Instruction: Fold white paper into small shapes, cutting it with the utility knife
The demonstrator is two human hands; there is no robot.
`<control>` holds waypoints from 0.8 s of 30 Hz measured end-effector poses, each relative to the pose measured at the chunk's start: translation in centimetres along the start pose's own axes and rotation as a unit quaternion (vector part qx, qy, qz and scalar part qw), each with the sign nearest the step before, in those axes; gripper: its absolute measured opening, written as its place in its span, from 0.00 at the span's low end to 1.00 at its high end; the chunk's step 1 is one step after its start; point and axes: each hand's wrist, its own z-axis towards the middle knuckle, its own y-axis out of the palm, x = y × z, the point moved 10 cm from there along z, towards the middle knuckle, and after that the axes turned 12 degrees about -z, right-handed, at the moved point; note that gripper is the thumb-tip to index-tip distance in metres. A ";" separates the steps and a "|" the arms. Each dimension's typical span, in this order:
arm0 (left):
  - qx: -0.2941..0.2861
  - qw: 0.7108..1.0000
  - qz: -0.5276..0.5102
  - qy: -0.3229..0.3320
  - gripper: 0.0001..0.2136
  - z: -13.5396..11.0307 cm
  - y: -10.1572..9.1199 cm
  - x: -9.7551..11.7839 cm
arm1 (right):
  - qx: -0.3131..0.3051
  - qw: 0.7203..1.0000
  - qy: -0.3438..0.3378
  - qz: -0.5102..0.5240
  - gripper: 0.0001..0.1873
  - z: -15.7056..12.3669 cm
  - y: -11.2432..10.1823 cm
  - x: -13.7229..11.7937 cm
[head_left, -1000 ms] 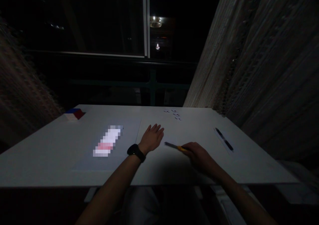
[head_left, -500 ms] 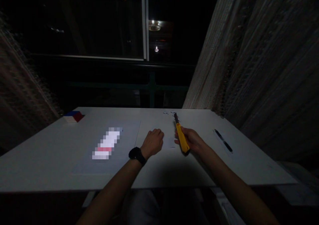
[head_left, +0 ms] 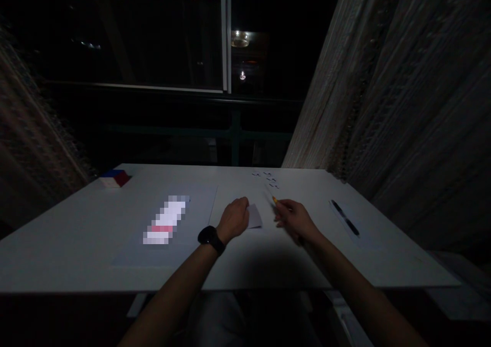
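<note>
My left hand, with a black watch at the wrist, rests near the middle of the white table. Its fingers are curled and closed on the left edge of a small white piece of paper, which sticks out to the right. To the right of that paper, my right hand is closed around a yellow utility knife. Most of the knife's handle is hidden by the hand, and its thin blade points away towards the far edge.
Beyond the knife lie several small dark-marked pieces. A large paper sheet with a blurred-out bright object is at left. A blue, red and white cube sits far left; a black pen lies right.
The utility knife has turned in my right hand, so its handle is now mostly hidden. More of the small paper shows beside my left hand.
</note>
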 end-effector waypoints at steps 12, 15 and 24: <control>0.085 0.996 0.002 0.002 0.06 -0.3 -1.4 0.4 | -0.063 0.828 -0.117 -0.545 0.15 -5.2 4.8 -3.2; 0.084 0.996 -0.001 0.015 0.10 -0.3 -1.8 0.4 | -0.049 0.828 -0.135 -0.542 0.15 -4.9 4.9 -2.9; -0.091 0.993 0.073 -0.028 0.23 -0.7 1.1 -3.5 | -0.021 0.863 -0.219 -0.455 0.15 -3.9 4.7 -2.1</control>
